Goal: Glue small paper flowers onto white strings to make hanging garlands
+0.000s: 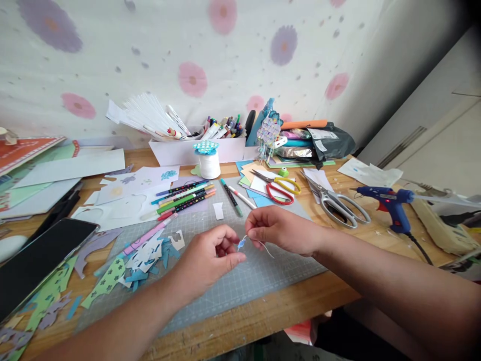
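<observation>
My left hand is above the grey cutting mat, its thumb and fingers curled around the edge of a small blue piece, which looks like a paper cut-out. Close beside it, my right hand pinches a thin white string between thumb and forefinger. One end of the string hangs loose below the right fingers, and the other runs to the blue piece. How the two are joined is too small to make out. A small white paper piece lies on the mat beyond my hands.
Paper scraps and several markers lie to the left, near a phone. Behind stands a white string spool. Scissors, large grey shears and a blue glue gun with its red light lit lie right.
</observation>
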A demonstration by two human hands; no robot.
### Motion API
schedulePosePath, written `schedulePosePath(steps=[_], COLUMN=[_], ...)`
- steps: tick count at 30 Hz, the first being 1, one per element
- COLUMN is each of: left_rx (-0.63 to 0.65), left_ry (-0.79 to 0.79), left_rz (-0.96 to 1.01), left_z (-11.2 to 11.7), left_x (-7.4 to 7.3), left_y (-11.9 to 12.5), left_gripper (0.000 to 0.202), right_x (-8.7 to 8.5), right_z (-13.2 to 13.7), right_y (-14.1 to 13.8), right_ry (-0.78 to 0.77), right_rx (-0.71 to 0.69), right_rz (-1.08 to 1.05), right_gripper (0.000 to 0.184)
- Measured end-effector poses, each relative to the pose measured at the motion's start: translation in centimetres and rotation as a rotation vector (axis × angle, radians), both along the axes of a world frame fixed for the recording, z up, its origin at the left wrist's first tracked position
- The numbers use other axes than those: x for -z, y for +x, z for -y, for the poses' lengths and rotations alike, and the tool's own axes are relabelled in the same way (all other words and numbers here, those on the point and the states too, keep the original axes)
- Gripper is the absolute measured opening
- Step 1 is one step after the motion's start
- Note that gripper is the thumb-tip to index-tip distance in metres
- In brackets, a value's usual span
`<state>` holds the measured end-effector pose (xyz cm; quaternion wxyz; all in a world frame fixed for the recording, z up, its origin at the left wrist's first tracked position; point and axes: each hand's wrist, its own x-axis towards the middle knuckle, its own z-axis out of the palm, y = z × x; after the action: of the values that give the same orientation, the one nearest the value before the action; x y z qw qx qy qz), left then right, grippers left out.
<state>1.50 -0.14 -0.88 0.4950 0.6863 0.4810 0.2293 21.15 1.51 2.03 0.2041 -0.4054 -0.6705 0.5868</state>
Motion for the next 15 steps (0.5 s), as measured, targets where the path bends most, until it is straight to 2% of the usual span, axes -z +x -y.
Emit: schedulePosePath(steps=[2, 5, 10, 15], left_rx=[-0.016, -0.018, 0.013, 0.056], left_ry=[0.045, 0.119, 0.135, 0.242], left_rz=[-0.034, -0.075, -0.12, -0.238], left_z=[0.0, -0.3, -0.7, -0.9], left_x=[-0.3, -0.7, -0.6, -0.1], left_y=[-0.1, -0.4, -0.8, -0.8], left_gripper=[0.015, 0.02, 0.024, 0.026], right_x=[-0.1, -0.5, -1.2, -0.8], right_z=[-0.2, -0.5, -1.7, -2.9], right_y=[0.1, 0.7, 2.9, 4.8], right_ry=[0.017, 0.123, 0.257, 0.449], right_rx=[-0.005, -0.057, -0.155, -0.244], right_rz=[-0.014, 0.045, 0.321, 0.48], right_gripper=[0.005, 0.002, 0.009, 0.012])
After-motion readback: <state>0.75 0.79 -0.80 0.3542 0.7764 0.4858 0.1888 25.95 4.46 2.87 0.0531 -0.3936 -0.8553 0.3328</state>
